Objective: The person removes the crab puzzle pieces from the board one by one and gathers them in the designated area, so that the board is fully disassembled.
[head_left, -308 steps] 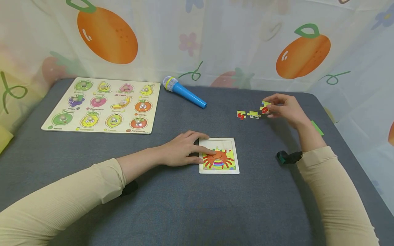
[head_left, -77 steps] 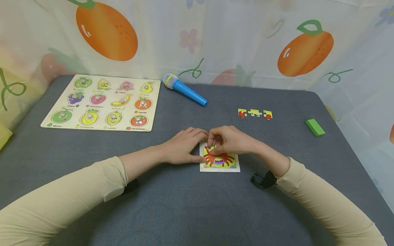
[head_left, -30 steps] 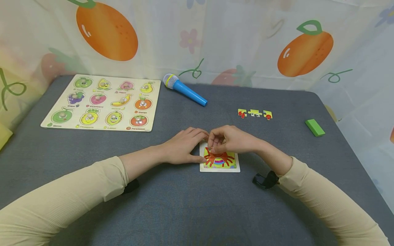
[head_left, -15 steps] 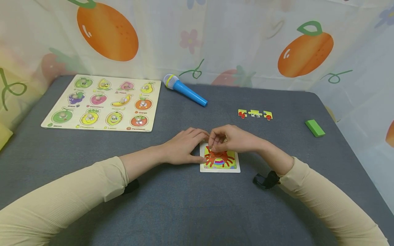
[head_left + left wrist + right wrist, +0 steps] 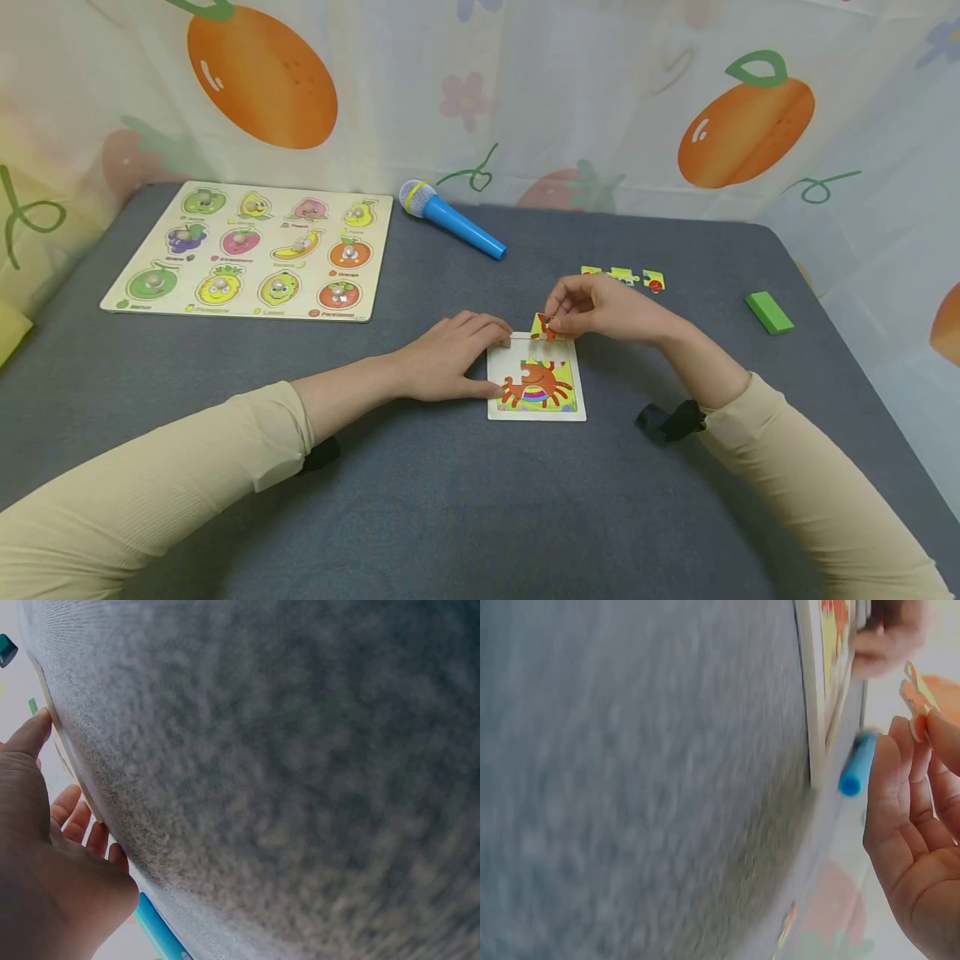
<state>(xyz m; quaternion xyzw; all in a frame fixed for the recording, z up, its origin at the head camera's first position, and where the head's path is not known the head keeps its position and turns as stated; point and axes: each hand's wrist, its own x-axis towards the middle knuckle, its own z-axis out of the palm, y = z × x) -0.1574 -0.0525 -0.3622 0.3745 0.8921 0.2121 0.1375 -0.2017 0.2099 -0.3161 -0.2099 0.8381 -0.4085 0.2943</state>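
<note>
A small crab jigsaw puzzle [image 5: 542, 392] lies in a pale square wooden tray [image 5: 537, 417] at mid-table, its upper strip and a left section bare. My left hand [image 5: 446, 358] rests along the tray's left side, thumb touching the lower left edge and fingertips at the top corner. In the left wrist view, the thumb and fingers [image 5: 67, 802] are spread against that edge. Between thumb and fingers, my right hand [image 5: 607, 308] pinches a red and yellow puzzle piece [image 5: 542, 327], raised over the tray's top edge. In the right wrist view the puzzle piece [image 5: 917, 697] is tilted.
Three loose puzzle pieces [image 5: 653, 281] lie behind the right hand, partly covered by it. A blue toy microphone [image 5: 457, 223] stands off toward the back. Far left is a fruit knob puzzle board [image 5: 251, 258]; to the right, a green block [image 5: 768, 312].
My right hand has lifted the piece from the puzzle's left part and moved it up and right, uncovering the gap and hiding part of the loose pieces. The left hand has stayed put.
</note>
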